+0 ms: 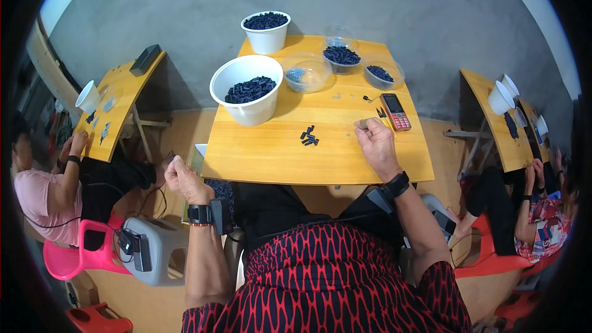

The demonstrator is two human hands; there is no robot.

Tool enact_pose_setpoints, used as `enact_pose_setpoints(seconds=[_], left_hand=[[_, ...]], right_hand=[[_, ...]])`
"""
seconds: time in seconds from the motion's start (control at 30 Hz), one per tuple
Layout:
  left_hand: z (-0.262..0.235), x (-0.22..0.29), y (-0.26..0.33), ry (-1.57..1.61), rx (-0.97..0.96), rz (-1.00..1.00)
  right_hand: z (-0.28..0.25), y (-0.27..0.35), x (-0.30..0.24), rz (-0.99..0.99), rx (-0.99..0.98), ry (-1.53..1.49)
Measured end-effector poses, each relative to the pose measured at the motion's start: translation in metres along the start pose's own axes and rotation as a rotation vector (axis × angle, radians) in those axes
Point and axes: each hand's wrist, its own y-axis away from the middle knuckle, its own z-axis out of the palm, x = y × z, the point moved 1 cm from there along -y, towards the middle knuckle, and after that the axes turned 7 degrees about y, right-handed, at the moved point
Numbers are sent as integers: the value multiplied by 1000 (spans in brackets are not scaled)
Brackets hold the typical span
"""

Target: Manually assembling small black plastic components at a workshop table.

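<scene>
My left hand [186,182] is closed, off the table's front left corner, above a box of dark pieces [220,192] beside my leg. Whatever its fingers may hold is hidden. Over the right part of the wooden table [265,154], my right hand [378,149] is closed too, thumb and fingertips pressed together; I cannot make out anything between them. Tiny pale bits [348,134] lie just left of those fingertips. A small heap of short black plastic pieces [309,137] rests near the table's middle.
Two white tubs of black pieces, one near [246,111] and one far [269,42], stand at the left. Clear bowls [316,80] hold black pieces or small metal parts. Right of my right hand lie a red keypad phone [396,113] and yellow-handled snips [383,117]. People sit at both side tables.
</scene>
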Motion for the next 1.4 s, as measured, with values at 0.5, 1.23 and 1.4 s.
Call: enact_pose_setpoints(seconds=[0.5,1.23,1.4], left_hand=[[-57,-85,-27,-289,71,-497],[-28,-53,-5,-139,117,-167],[10,3,21,-311,26,268]], right_hand=[[44,-12,-28,-196,-283,86],[59,-35,-30,-210,-417,211],[40,-27,-37,-181,-382,43]])
